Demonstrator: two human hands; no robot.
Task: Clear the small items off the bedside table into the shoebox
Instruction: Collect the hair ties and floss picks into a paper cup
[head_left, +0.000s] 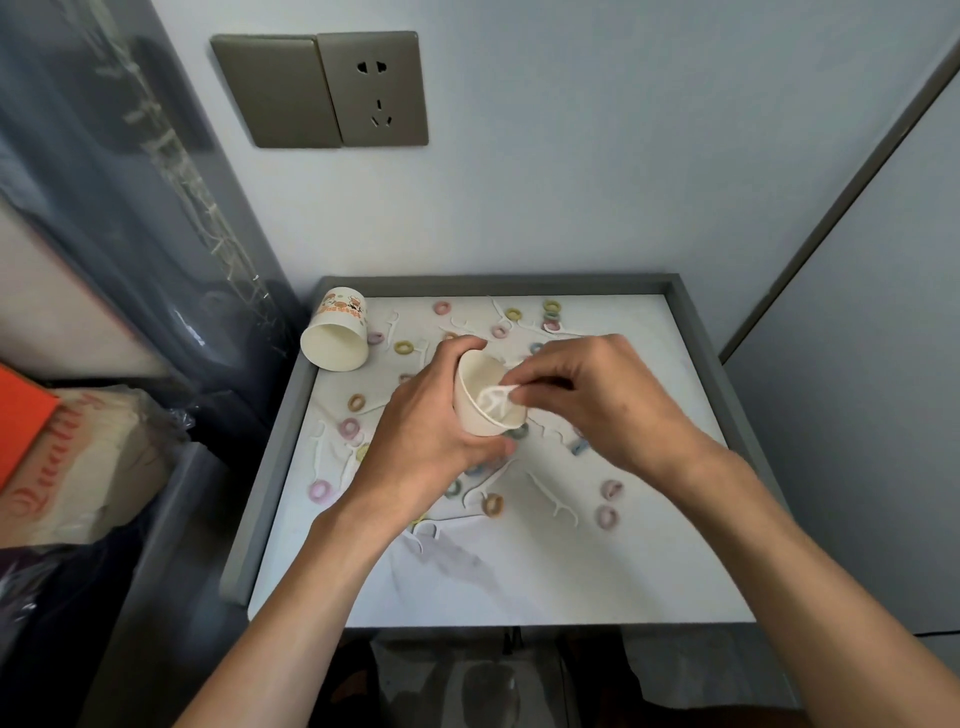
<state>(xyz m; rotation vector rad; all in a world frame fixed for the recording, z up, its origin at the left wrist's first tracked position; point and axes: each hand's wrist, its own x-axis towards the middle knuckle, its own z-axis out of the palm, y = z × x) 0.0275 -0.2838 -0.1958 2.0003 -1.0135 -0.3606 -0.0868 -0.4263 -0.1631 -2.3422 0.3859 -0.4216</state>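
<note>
Bedside table (519, 582): white top, grey raised rim, centre of frame.
Left hand (415, 431): centre, fingers curled round a plain paper cup (480, 382) tilted toward the right of the frame, above the tabletop.
Right hand (597, 400): right of centre, thumb and fingertips pinching white floss picks (496, 397) at the cup's mouth.
Coloured rings (607, 517) and loose floss picks (553, 499): scattered over the tabletop.
Printed paper cup (337, 338): on its side, table's upper-left corner.
Orange box (21, 421): left edge, off the table.
Wall socket (379, 88): upper left.

Head camera, close above bedside table (270, 488) (looking forward-down).
</note>
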